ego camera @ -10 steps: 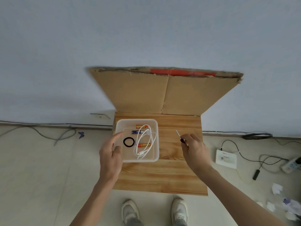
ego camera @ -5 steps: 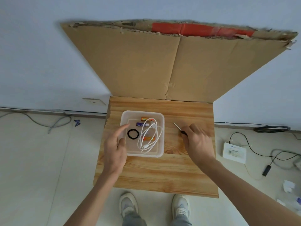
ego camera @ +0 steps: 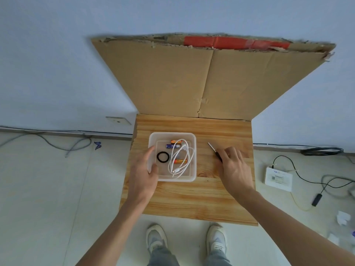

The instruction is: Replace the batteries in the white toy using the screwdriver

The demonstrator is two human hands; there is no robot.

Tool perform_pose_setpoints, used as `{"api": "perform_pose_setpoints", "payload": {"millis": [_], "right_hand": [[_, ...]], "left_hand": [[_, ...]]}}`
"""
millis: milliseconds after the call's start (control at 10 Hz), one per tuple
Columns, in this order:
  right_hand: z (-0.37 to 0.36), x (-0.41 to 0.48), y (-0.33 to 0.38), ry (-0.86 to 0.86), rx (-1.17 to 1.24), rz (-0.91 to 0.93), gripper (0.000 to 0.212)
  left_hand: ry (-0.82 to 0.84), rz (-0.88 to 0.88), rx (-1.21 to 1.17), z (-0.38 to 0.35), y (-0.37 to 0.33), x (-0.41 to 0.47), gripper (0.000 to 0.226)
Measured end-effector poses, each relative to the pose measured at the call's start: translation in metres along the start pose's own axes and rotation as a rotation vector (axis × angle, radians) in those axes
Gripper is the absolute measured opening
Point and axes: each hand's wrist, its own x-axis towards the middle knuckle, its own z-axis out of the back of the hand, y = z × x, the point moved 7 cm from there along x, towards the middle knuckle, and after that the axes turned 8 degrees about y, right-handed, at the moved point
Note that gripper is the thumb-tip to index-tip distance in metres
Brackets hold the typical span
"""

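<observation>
On the wooden desk (ego camera: 192,200) the task seems hardly begun: my right hand (ego camera: 233,167) pinches the black handle of the screwdriver (ego camera: 214,151) near the right edge, my left hand (ego camera: 144,175), fingers relaxed, touches the clear tray (ego camera: 172,133) holding the batteries (ego camera: 180,160), and no white toy is visible.

We are in a plain room, seemingly a home corner used as a makeshift workbench: a pale blue wall (ego camera: 57,73), a light floor (ego camera: 48,189), loose cables (ego camera: 57,143) along the skirting, a white network box (ego camera: 278,176) on the floor, and a low wooden table (ego camera: 192,200) backed by propped-up cardboard (ego camera: 211,77).
</observation>
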Motion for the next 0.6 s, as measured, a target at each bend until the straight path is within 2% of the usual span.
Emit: {"api": "perform_pose_setpoints", "payload": {"millis": [100,200,300,500,600], "right_hand": [[0.019,-0.017,0.003,0.057,0.006,-0.035,0.038],[0.042,-0.041,0.01,0.178,0.027,-0.079,0.047],[0.075,-0.066,0.02,0.25,0.027,-0.111,0.05],[0.153,-0.128,0.047,0.401,-0.036,-0.159,0.038],[0.2,-0.156,0.063,0.393,-0.038,-0.167,0.035]], "left_hand": [[0.05,-0.037,0.132,0.02,-0.018,-0.012,0.059],[0.231,-0.008,0.348,0.035,-0.033,-0.028,0.069],[0.332,0.024,0.534,0.054,-0.06,-0.057,0.075],[0.407,0.072,0.812,0.086,-0.127,-0.129,0.067],[0.382,0.016,0.804,0.104,-0.176,-0.157,0.064]]}}
